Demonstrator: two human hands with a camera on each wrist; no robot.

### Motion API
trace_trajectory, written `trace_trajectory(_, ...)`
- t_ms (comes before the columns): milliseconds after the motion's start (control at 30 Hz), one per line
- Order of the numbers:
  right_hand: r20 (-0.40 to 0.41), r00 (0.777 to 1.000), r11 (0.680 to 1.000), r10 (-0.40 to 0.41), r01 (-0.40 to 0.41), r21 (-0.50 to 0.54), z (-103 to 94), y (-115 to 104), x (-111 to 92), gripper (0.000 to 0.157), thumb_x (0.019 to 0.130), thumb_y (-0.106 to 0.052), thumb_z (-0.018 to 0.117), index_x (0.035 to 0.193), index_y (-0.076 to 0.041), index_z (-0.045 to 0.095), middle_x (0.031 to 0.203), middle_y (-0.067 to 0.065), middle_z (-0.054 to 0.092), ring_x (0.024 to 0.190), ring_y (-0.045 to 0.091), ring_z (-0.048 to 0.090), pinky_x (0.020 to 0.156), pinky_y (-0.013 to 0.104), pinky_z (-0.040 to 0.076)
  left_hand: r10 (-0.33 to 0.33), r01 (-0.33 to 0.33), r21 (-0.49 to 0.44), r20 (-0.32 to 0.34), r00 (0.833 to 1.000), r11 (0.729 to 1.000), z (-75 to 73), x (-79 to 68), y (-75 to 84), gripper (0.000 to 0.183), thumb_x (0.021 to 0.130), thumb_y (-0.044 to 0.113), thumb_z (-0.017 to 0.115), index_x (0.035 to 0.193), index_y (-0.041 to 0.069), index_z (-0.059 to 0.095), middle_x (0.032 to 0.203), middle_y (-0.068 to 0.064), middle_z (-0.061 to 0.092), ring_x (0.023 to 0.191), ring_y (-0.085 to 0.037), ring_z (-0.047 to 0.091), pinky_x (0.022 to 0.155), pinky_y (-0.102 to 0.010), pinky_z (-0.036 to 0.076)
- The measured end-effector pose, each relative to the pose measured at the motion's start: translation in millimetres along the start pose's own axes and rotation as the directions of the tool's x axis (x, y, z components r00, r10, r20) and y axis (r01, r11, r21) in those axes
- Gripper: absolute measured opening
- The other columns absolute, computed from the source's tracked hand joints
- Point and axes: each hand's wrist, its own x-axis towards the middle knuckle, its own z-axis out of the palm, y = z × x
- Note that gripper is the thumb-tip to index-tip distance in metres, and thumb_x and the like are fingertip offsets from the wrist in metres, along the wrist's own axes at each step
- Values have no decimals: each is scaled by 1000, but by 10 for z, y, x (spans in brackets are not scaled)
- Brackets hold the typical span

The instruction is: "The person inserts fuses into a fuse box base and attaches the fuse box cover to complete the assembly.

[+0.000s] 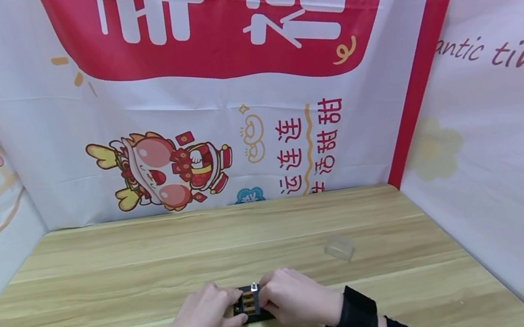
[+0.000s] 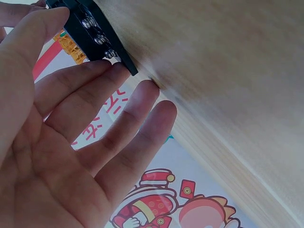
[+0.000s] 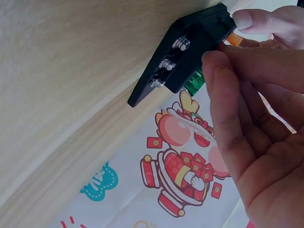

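A small black terminal block lies on the wooden table between both hands, with brass-coloured strips on its top. Silver screws line one side in the right wrist view, and translucent orange pieces show beyond it in the left wrist view. My left hand holds the block's left end between thumb and fingers, the other fingers extended loosely. On the opposite end, my right hand grips with thumb and forefinger close together, its other fingers curled. Those right fingertips partly cover that end.
A clear plastic cover lies on the table behind and to the right of my right hand. Printed cloth hangings stand along the table's back and both sides.
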Motion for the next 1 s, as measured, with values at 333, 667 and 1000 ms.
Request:
trace_trajectory(333, 12, 1000, 999, 16, -16, 37, 12, -7, -4, 12, 78, -4, 71, 75, -15, 68, 79, -13, 54, 71, -6, 50, 66, 10, 40, -13, 13, 3, -4, 1000, 1000, 3, -16, -1, 18, 83, 39, 70, 91, 24, 68, 67, 12, 50, 60, -7, 42, 48, -24, 32)
trace_trajectory(667, 86, 992, 990, 87, -96, 107, -164, 66, -51, 10, 81, -9, 71, 80, -18, 69, 78, -15, 53, 66, -7, 47, 62, 9, 37, -8, 8, 19, -15, 1000, 1000, 15, -3, 23, 18, 81, 40, 70, 87, 23, 67, 72, 14, 54, 61, -7, 44, 50, -23, 35)
trace_trajectory(1000, -5, 988, 987, 153, -152, 47, -402, 250, -112, 5, 83, -10, 70, 86, -14, 70, 81, -9, 61, 66, 0, 54, 59, 11, 38, 4, -3, 27, -22, 1000, 1000, 7, -21, 19, 18, 82, 40, 70, 84, 22, 66, 72, 12, 55, 61, -7, 44, 52, -23, 37)
